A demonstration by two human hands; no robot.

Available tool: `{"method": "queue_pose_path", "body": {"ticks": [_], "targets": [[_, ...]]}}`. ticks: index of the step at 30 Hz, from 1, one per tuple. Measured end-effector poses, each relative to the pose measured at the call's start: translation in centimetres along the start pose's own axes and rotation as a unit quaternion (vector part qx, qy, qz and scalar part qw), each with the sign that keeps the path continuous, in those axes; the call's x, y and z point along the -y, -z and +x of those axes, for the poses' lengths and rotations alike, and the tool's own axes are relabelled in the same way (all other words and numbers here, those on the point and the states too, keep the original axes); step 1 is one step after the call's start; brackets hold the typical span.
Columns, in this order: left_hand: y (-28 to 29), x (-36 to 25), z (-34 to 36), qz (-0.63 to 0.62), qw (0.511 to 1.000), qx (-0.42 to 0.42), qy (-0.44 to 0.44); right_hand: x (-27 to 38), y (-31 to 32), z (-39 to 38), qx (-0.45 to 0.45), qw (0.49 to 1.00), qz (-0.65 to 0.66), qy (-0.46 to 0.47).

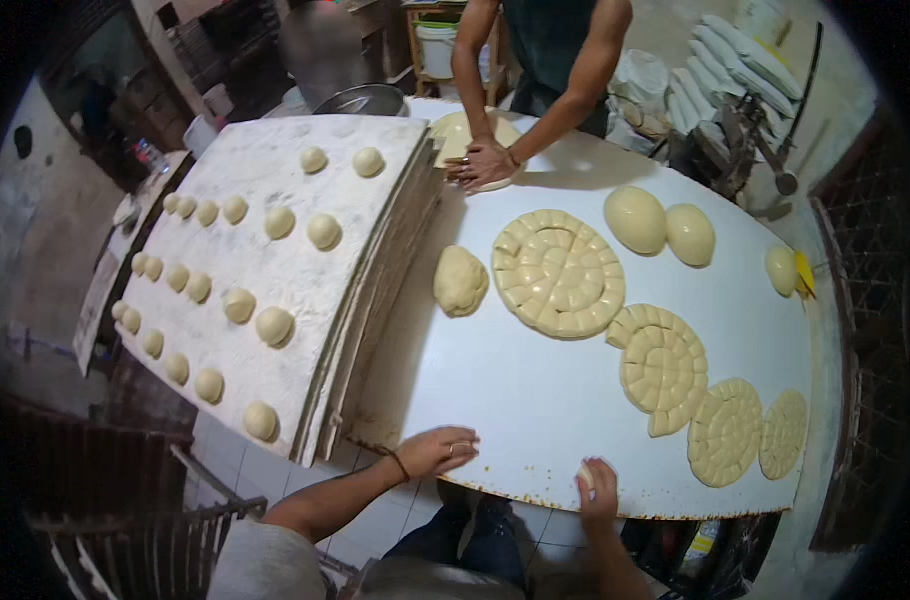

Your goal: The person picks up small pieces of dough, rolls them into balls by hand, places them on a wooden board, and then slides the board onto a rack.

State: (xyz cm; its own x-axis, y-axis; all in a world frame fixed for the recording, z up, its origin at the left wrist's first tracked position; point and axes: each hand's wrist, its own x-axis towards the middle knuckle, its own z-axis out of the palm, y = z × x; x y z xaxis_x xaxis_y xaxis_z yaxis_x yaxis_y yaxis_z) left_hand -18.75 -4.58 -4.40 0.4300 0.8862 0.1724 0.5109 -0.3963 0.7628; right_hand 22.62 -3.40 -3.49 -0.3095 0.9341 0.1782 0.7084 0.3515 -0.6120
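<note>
My left hand (440, 452) is at the front edge of the white table (475, 400), palm down with its fingers stretched out and nothing in it. Farther right along that edge, my right hand (600, 488) curls its thumb and fingers around a small pale piece of dough (585, 476), mostly covered by the fingers. Beyond my hands lies a large dough spiral cut into pieces (558, 272). Smaller cut spirals (663, 368) (725, 432) (783, 434) run toward the right. A rough dough lump (461, 281) sits left of the large spiral.
Stacked floured boards (235, 190) at the left carry rows of dough balls (275, 326). Across the table, a co-worker's hands (483, 163) press dough. Smooth dough mounds (635, 220) and a yellow scraper (804, 273) lie at the right. Sacks (735, 65) are piled behind.
</note>
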Motion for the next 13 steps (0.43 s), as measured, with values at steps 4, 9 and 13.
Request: {"method": "queue_pose_path", "body": {"ticks": [4,9,13], "targets": [[0.4,-6.5,12.4,0.062,0.986,-0.127,0.086,5.4,0.5,10.0,-0.071,0.996,-0.043,-0.024],[-0.2,-3.3,0.8,0.059,0.997,-0.019,-0.034,3.2,2.6,0.6,0.033,0.999,-0.002,0.029],[1.5,-3.2,7.3,0.111,0.993,-0.044,0.010,0.9,3.0,5.6,-0.061,0.995,-0.019,-0.080]]}}
